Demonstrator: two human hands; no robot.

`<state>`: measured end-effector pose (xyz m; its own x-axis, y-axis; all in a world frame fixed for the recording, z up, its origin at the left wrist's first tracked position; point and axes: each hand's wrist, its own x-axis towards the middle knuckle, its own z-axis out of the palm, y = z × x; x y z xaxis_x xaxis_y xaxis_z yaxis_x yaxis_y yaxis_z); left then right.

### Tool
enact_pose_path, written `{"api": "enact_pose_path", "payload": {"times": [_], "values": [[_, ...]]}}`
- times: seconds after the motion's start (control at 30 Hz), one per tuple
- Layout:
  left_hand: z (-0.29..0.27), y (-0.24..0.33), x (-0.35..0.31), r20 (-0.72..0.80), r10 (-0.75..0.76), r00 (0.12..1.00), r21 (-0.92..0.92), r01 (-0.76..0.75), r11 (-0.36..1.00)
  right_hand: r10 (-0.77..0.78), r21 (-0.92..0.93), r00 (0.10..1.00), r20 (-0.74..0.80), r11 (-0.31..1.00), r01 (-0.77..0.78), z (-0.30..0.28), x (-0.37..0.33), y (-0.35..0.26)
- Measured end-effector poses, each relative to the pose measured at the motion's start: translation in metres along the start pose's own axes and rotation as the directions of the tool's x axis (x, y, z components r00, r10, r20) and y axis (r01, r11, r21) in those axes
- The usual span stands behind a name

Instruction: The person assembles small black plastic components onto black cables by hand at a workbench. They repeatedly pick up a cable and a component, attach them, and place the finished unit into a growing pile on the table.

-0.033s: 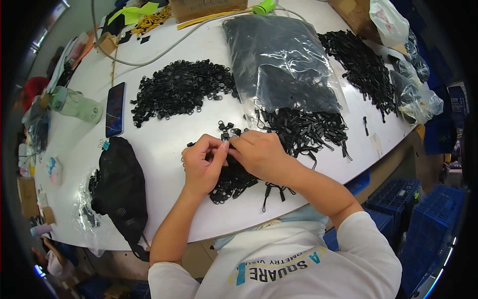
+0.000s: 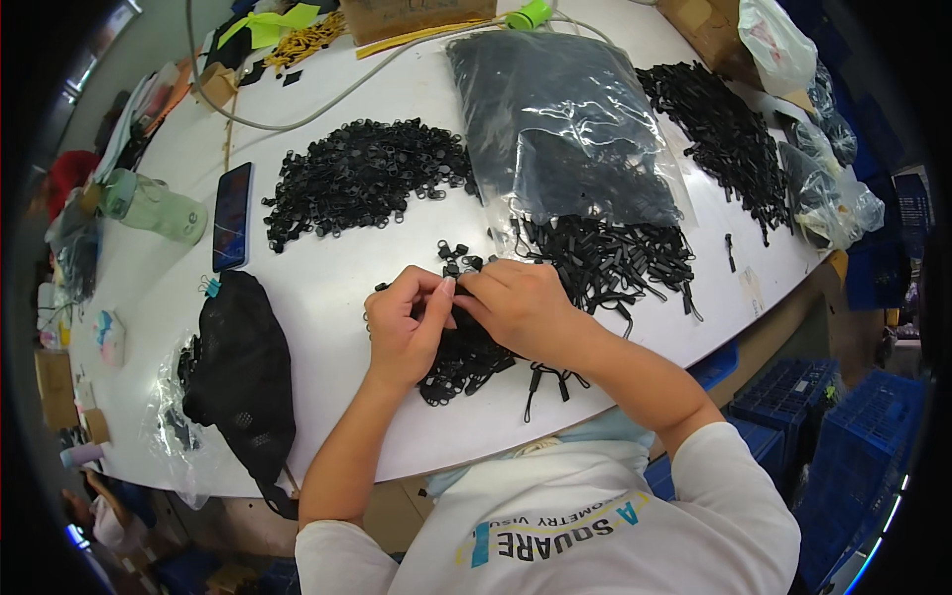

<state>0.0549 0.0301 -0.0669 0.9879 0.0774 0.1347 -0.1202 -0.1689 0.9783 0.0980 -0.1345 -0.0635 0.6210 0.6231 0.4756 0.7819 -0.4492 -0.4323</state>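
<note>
My left hand [image 2: 407,327] and my right hand [image 2: 526,307] meet fingertip to fingertip over the middle of the table. Both are closed in a pinch, and whatever they hold is too small and hidden to make out. Beneath them lies a pile of small black looped pieces [image 2: 461,367] that look like zipper sliders, partly covered by my hands. A few loose ones [image 2: 456,256] sit just beyond my fingertips. To the right of my right hand is a heap of black cord zipper pulls [image 2: 615,258] with thin loops. Several more pulls [image 2: 545,382] lie near the front edge.
A large clear bag of black parts [image 2: 565,129] lies beyond my hands, between a slider pile [image 2: 367,178] and more pulls [image 2: 719,139]. At left are a phone [image 2: 231,216], a green bottle [image 2: 154,206] and a black cloth bag [image 2: 241,367]. Blue crates [image 2: 853,446] stand at right.
</note>
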Motion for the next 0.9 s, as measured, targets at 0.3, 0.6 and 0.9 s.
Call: {"api": "enact_pose_path", "payload": {"times": [0.3, 0.6, 0.9], "values": [[-0.013, -0.004, 0.009, 0.256, -0.082, 0.963, 0.096, 0.059, 0.994, -0.082, 0.094, 0.993, -0.082, 0.991, 0.09, -0.001, 0.004, 0.003], [-0.015, -0.004, 0.009, 0.105, -0.035, 0.994, -0.011, 0.036, 0.999, -0.151, 0.196, 0.988, -0.008, 0.969, 0.15, -0.006, 0.002, 0.011], [-0.002, 0.002, 0.001, 0.059, -0.017, 0.998, -0.217, 0.029, 0.976, -0.029, 0.406, 0.999, -0.018, 0.913, 0.034, -0.009, 0.003, 0.013]]}}
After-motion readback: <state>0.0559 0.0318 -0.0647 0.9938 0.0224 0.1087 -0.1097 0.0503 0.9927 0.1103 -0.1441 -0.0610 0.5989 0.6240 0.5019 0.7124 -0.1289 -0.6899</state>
